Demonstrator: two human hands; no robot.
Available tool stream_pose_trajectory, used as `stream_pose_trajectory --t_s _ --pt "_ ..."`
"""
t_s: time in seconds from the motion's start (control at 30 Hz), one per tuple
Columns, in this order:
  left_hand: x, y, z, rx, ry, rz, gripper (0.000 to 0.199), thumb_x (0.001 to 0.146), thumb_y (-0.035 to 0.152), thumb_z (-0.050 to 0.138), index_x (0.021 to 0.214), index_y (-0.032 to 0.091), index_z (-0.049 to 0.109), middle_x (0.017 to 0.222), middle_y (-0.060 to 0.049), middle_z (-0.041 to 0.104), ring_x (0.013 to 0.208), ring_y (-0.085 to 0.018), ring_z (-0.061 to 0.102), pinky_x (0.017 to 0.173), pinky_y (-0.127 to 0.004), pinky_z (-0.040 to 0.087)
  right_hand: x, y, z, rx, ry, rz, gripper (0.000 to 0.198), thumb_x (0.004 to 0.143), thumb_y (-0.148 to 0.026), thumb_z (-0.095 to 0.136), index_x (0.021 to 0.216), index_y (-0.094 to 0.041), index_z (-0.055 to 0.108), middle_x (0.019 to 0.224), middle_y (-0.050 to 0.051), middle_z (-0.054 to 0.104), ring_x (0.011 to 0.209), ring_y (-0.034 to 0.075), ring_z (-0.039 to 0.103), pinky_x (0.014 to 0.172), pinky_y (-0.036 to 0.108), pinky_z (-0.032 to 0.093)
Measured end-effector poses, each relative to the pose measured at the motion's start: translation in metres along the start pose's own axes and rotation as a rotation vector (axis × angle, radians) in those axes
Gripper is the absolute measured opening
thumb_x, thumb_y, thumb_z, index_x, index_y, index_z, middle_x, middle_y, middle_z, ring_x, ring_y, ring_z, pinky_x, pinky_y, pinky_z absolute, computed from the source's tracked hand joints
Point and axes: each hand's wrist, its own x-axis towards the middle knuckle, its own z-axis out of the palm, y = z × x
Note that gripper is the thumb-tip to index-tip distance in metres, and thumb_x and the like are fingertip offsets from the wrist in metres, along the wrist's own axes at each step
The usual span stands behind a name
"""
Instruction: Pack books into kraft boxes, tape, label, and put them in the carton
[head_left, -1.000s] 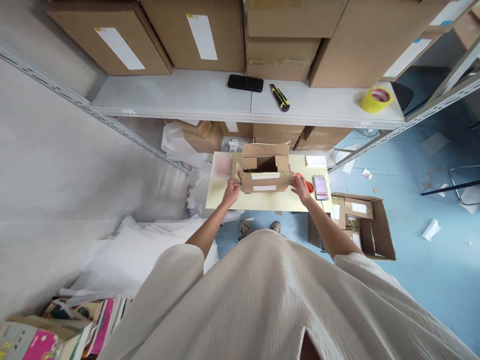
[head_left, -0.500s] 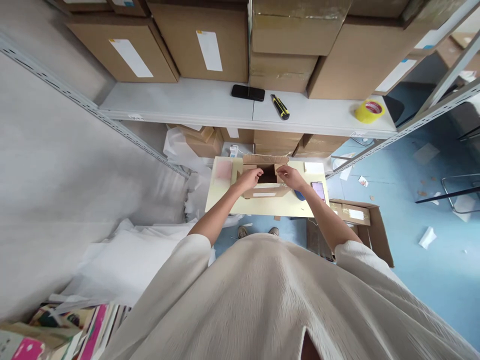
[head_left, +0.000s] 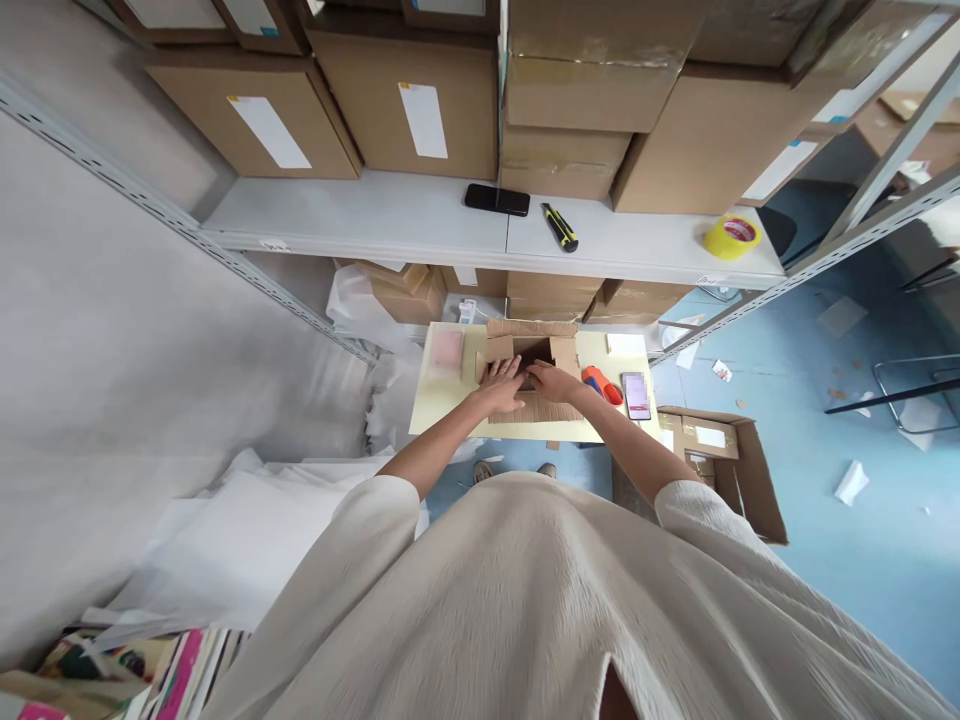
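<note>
A small cardboard box (head_left: 551, 408) stands on the pale yellow table with its top flaps up and its front flap folded out toward me. My left hand (head_left: 501, 388) lies over the left front part of the opening, open, with its fingers spread. Close beside it, my right hand (head_left: 553, 380) reaches over the front edge, its fingers stretched toward the dark inside; its fingertips are partly hidden. I see nothing held in either hand. To the right of the box lies an orange and blue tape dispenser (head_left: 602, 384), next to a phone with a lit screen (head_left: 636, 395).
The table (head_left: 431, 400) also bears a pink pad (head_left: 448, 352) and a white stack (head_left: 626, 344). Above, a shelf (head_left: 315, 215) carries boxes, a black phone (head_left: 496, 199), a box cutter (head_left: 560, 228) and yellow tape (head_left: 731, 237). An open carton (head_left: 759, 480) stands on the floor at right.
Both hands have moved from the side flaps toward the front middle of the box and closer together. The front flap now lies folded outward. More of the tape dispenser shows.
</note>
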Motion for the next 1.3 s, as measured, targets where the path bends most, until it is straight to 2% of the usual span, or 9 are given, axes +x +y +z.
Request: stream_pose_trajectory --t_s 0.13,0.23,0.4,0.53,0.67,0.87,1.07,1.2,1.3 --pt "-0.007 -0.011 -0.004 0.021 0.127 -0.034 0.093 0.09 0.049 0.085 0.174 0.023 0.053 0.195 -0.02 0.013 0.182 -0.045 0.001 0.143 -0.07 -0.008 -0.008 0.01 0.006 -0.132 0.088 0.117 0.049 0.104 -0.021 0.066 0.152 -0.016 0.069 0.176 0.028 0.052 0.17 0.045 0.041 0.138 0.067 0.032" --pt "-0.012 -0.02 -0.005 0.005 0.183 -0.133 0.109 0.086 0.06 0.089 0.178 0.021 0.047 0.195 -0.023 0.009 0.18 -0.051 -0.008 0.139 -0.077 -0.01 -0.015 0.03 0.006 -0.157 0.142 0.182 0.055 0.101 -0.03 0.075 0.154 -0.018 0.066 0.183 0.027 0.042 0.172 0.051 0.033 0.138 0.075 0.025" --pt "-0.012 -0.034 0.004 -0.002 0.152 -0.272 0.138 0.082 0.08 0.085 0.187 0.017 0.022 0.194 -0.027 -0.003 0.176 -0.055 -0.02 0.137 -0.08 -0.012 -0.026 0.064 -0.007 -0.154 0.042 0.282 0.101 0.098 -0.064 0.077 0.18 -0.022 0.036 0.195 0.024 0.007 0.177 0.055 0.015 0.137 0.08 0.02" --pt "-0.006 -0.047 0.018 0.042 0.056 -0.324 0.145 0.085 0.088 0.077 0.189 0.015 0.007 0.191 -0.028 -0.016 0.176 -0.053 -0.024 0.136 -0.08 -0.012 -0.027 0.073 -0.023 -0.215 -0.127 0.332 0.135 0.091 -0.074 0.079 0.188 -0.027 -0.001 0.192 0.018 -0.026 0.178 0.056 -0.002 0.136 0.077 0.026" --pt "-0.002 -0.062 0.031 0.007 0.062 -0.244 0.144 0.086 0.085 0.079 0.189 0.018 0.003 0.191 -0.029 -0.017 0.177 -0.053 -0.018 0.136 -0.08 -0.007 -0.016 0.075 -0.034 -0.251 -0.199 0.313 0.159 0.077 -0.073 0.094 0.187 -0.034 -0.014 0.187 0.016 -0.039 0.177 0.06 -0.002 0.129 0.079 0.038" --pt "-0.003 -0.077 0.043 -0.004 0.109 -0.159 0.145 0.083 0.07 0.093 0.189 0.021 0.007 0.191 -0.029 -0.014 0.179 -0.052 -0.007 0.138 -0.078 0.0 0.011 0.078 -0.048 -0.244 -0.343 0.333 0.18 0.059 -0.079 0.105 0.185 -0.038 -0.017 0.185 0.016 -0.044 0.176 0.062 -0.003 0.127 0.077 0.042" --pt "-0.008 -0.08 0.049 -0.079 0.194 -0.09 0.138 0.09 0.07 0.087 0.189 0.019 0.006 0.192 -0.031 -0.005 0.18 -0.052 -0.001 0.139 -0.077 0.008 0.029 0.079 -0.054 -0.318 -0.446 0.38 0.188 0.049 -0.088 0.103 0.186 -0.037 -0.014 0.191 0.02 -0.028 0.175 0.063 -0.006 0.125 0.085 0.037" --pt "-0.013 -0.087 0.041 -0.218 0.337 -0.068 0.11 0.105 0.069 0.067 0.188 0.018 0.015 0.191 -0.03 0.021 0.179 -0.046 0.019 0.141 -0.069 0.021 0.028 0.079 -0.052 -0.339 -0.46 0.385 0.189 0.047 -0.091 0.102 0.187 -0.034 -0.012 0.193 0.02 -0.023 0.174 0.063 -0.004 0.125 0.085 0.037" --pt "-0.01 -0.101 0.027 -0.323 0.475 -0.112 0.082 0.113 0.059 0.057 0.182 0.02 0.034 0.181 -0.024 0.047 0.17 -0.041 0.043 0.138 -0.061 0.035 0.025 0.079 -0.052 -0.332 -0.456 0.378 0.188 0.05 -0.092 0.1 0.186 -0.033 -0.017 0.193 0.021 -0.023 0.174 0.064 -0.004 0.125 0.086 0.036"
